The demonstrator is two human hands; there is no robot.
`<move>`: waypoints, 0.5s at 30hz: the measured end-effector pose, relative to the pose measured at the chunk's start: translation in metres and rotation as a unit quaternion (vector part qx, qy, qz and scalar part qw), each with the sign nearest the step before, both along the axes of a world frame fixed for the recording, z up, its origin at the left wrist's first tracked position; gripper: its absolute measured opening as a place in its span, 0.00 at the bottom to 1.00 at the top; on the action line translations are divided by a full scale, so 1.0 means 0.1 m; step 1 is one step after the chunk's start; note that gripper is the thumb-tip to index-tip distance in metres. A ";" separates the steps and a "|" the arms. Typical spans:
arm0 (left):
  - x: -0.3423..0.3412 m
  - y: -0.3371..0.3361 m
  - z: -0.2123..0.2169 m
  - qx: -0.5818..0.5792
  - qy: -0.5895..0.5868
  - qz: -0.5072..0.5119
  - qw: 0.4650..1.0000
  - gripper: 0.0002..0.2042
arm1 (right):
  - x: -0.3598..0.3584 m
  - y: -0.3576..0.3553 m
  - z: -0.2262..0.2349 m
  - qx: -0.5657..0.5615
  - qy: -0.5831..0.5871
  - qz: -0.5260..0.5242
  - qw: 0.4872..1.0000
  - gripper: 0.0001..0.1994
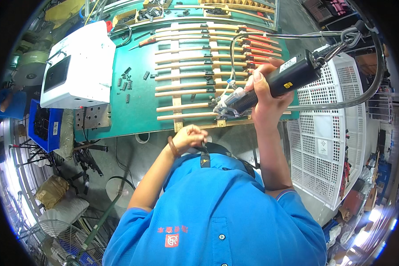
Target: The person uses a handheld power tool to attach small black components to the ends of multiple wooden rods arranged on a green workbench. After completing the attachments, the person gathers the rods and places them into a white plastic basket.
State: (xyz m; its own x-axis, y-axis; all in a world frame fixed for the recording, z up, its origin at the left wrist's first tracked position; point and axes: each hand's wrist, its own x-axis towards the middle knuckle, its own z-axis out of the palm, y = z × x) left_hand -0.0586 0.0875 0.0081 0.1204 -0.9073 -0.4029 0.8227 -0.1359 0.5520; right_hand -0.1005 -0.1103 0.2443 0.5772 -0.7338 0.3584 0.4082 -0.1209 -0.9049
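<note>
Green workbench [137, 106] fills the far half of my view, concrete floor below it on the near side. Right hand [266, 95] is wrapped tight around a black powered screwdriver [279, 80], held over the near right edge of the bench. Its long axis runs diagonally: butt end up and far-right, where a cable and hanger clip attach, tip pointing down and near-left. The grey nose lands on a small black bracket [221, 111] at the near end of a row of wooden slats [195, 84]. Slats lie with their long axes left to right, stacked in parallel rows going away from me, across two lighter cross pieces. The farther ones have red ends on the right. Left hand [191, 136] sits near the bench's near edge, just below the slats, fingers curled in; looks like it's pinching something small and dark, but I can't tell what, or whether it's really gripping. Wrist has a brown bracelet. Loose black clips [127, 82] are scattered on the bench left of the slats. White box [77, 66] with a dark window sits far left, blue bin [44, 126] beside it lower down. White perforated crate [332, 128] stands right of the bench.
</note>
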 end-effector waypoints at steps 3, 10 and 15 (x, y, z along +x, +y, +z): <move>-0.23 0.20 0.35 0.058 -0.114 -0.076 0.989 0.08 | -0.03 0.00 0.00 -0.007 0.010 -0.004 1.000 0.19; -0.26 0.32 0.38 0.051 -0.122 -0.141 0.981 0.15 | -0.05 -0.01 -0.02 0.009 0.004 -0.009 1.000 0.19; -0.19 0.51 0.25 -0.046 -0.204 -0.219 0.953 0.19 | -0.08 0.00 -0.01 0.010 0.028 -0.006 1.000 0.20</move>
